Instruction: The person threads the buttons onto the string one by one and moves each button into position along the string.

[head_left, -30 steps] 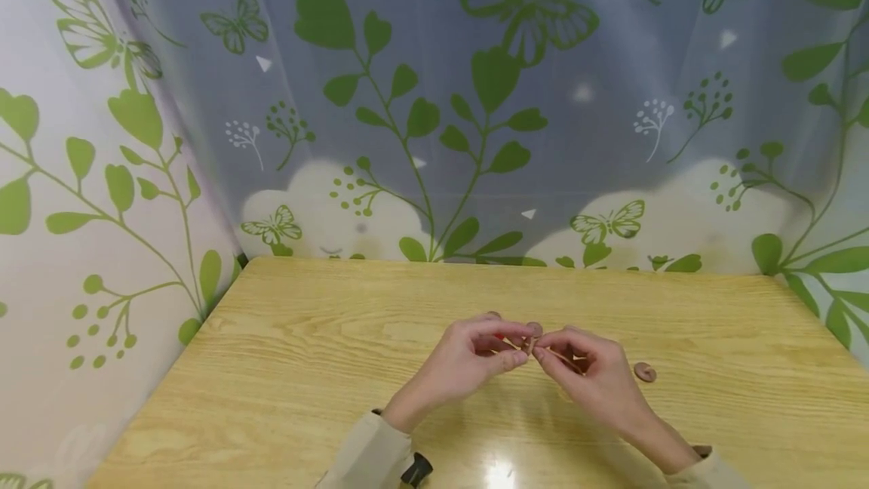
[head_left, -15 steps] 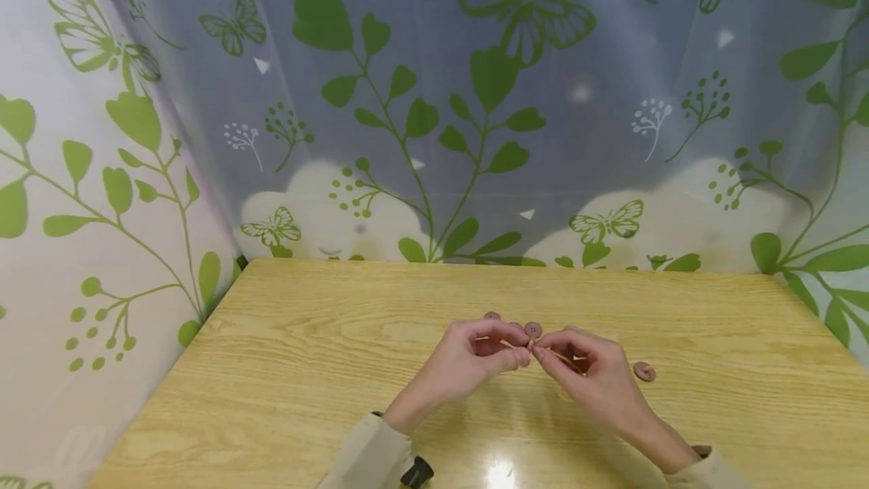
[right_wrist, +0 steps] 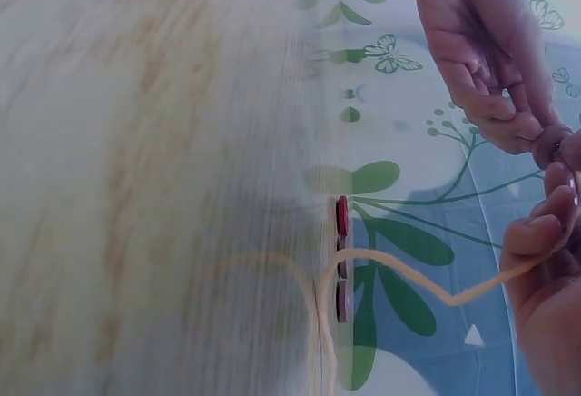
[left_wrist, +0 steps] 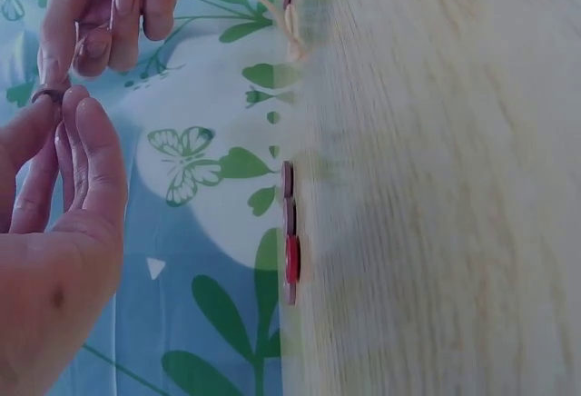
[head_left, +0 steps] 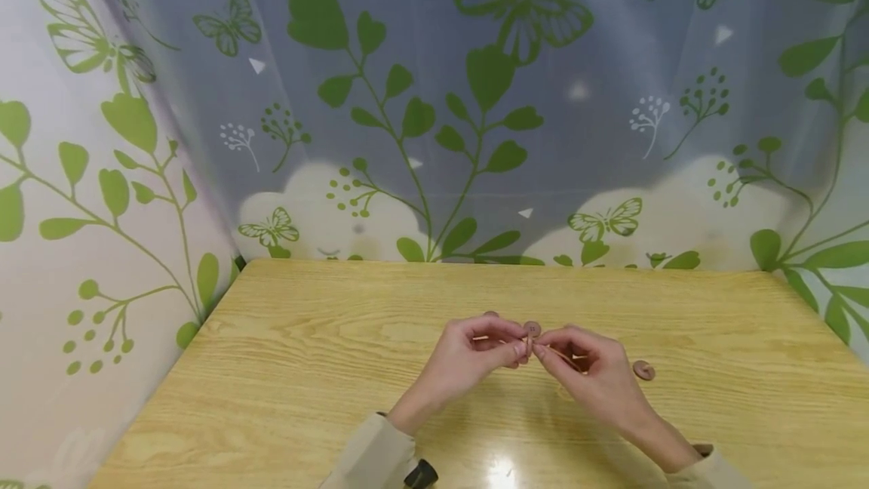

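two hands meet over a button and a pale cord

the left hand [head_left: 475, 357] and the right hand [head_left: 589, 372] are raised just above the wooden table [head_left: 285, 368], fingertips almost touching in the middle. between the tips of the left thumb and forefinger sits a small brown button [left_wrist: 45, 96], pinched on its edge; in the left wrist view it shows as a dark ring right at the fingertips [left_wrist: 77, 110], and in the right wrist view it is the small round thing where both hands meet. the other left fingers are curled loosely behind it.

the right hand's fingers are curled and pinch a pale yellow cord [right_wrist: 427, 282]. from those fingers the cord droops in a slack curve down to the table top, where it bends and lies along the wood. its free end is brought up to the button at the fingertips; whether it has entered a hole is too small to tell.

just beyond the fingertips, away from the person, more buttons [left_wrist: 289, 232] lie on the table in a short row, brown ones with a red one among them. a single brown button [head_left: 643, 370] lies flat to the outer side of the right hand, near its knuckles but not touching. behind the table hangs a curtain [head_left: 434, 96] printed with green leaves and butterflies. beige sleeves cover both wrists.
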